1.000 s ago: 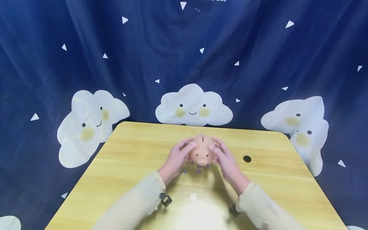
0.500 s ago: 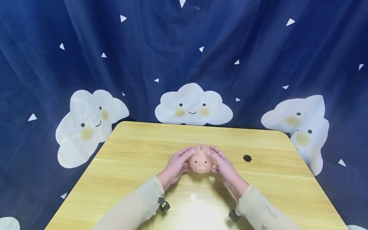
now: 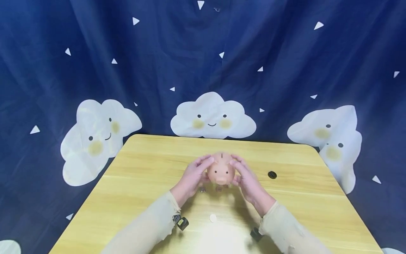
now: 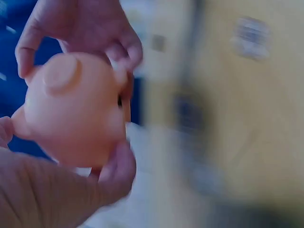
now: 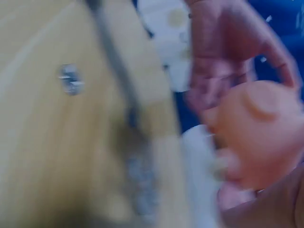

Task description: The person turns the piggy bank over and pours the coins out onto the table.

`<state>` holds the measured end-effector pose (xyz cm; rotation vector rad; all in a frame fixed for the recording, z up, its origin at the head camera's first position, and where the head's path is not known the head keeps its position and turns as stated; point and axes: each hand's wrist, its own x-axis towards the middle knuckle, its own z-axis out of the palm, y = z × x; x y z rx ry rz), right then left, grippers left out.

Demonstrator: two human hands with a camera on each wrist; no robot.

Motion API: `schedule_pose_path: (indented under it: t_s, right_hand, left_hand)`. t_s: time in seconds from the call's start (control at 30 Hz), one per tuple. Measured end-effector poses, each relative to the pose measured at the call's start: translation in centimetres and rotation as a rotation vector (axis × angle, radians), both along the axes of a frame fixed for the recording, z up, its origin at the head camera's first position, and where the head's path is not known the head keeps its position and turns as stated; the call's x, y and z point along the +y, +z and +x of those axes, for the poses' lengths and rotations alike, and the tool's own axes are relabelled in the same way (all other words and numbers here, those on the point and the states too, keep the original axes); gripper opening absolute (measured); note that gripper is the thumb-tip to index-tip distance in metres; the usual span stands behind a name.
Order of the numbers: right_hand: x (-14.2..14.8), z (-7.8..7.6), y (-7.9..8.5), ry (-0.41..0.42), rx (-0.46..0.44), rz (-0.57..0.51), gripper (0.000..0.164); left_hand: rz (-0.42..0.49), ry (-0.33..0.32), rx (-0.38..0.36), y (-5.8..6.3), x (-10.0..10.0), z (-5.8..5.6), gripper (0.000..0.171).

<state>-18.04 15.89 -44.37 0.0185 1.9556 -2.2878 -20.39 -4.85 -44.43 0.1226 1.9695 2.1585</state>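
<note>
A pink piggy bank (image 3: pixel 221 171), snout toward the head camera and coin slot on top, is raised off the wooden table between two hands. My left hand (image 3: pixel 190 178) grips one side of it, and my right hand (image 3: pixel 252 181) grips the other. Both thumbs lie near the ears, while the other fingers curl round and below. In the left wrist view a dark gap shows at the underside of the piggy bank (image 4: pixel 78 109). Shiny coins (image 5: pixel 142 185), blurred, lie on the table under it. Another coin (image 5: pixel 71 79) rests apart.
To the right on the table (image 3: pixel 301 201) lies a round black plug (image 3: pixel 272 175). A pale disc (image 3: pixel 213 218), perhaps a coin, lies nearer the front, beside a bright glare. A dark blue curtain (image 3: pixel 158 63) with clouds hangs behind the far edge.
Both hands brought the piggy bank down toward the table half a second ago and have lifted it again. The black plug and pale disc stay put.
</note>
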Motion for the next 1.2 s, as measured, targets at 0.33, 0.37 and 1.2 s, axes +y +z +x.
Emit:
schedule_pose_path:
  t_s: [0.33, 0.37, 1.2]
  right_hand:
    - [-0.1, 0.4, -1.1, 0.000, -0.079, 0.051, 0.059]
    - [0.0, 0.4, -1.6, 0.005, -0.116, 0.072, 0.060]
    - [0.2, 1.0, 2.9, 0.015, -0.116, 0.064, 0.071]
  left_hand:
    - [-0.025, 0.084, -0.018, -1.4, 0.6, 1.0, 0.065]
    - [-0.020, 0.072, -0.055, -2.1, 0.5, 0.9, 0.066]
    - [-0.018, 0.013, -0.022, 1.4, 0.3, 0.8, 0.063]
